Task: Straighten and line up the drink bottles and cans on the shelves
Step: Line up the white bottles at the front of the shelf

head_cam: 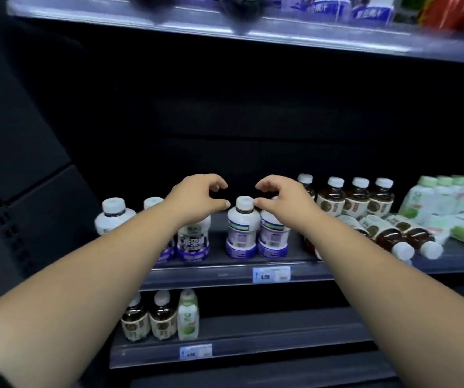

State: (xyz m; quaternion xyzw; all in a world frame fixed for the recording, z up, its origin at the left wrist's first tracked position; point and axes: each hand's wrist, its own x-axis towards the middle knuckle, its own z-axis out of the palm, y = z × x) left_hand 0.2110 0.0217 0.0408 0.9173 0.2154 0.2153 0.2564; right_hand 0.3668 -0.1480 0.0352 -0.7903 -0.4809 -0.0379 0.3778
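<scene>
While left hand point(197, 197) and right hand point(284, 197) hover cupped and empty, the bottle point(243, 231) at their six o'clock needs squaring

The white bottles point(240, 228) are smooth, glossy plastic with shiny purple wrap labels; their white caps point(244, 203) look duller. The tea bottles point(331, 200) are clear plastic over dark liquid, with cream labels of a softer, near-matt finish, and those lying down point(393, 236) catch bright highlights. The green packs point(440, 197) are bound in thin, shiny, wrinkled film. The shelf point(454, 256) is a dark, smooth surface with a dull sheen, perhaps painted metal. Its front rail point(211, 275) is clear glossy plastic and holds a printed paper price tag point(271, 274). The back wall point(225, 121) is matt black.
</scene>
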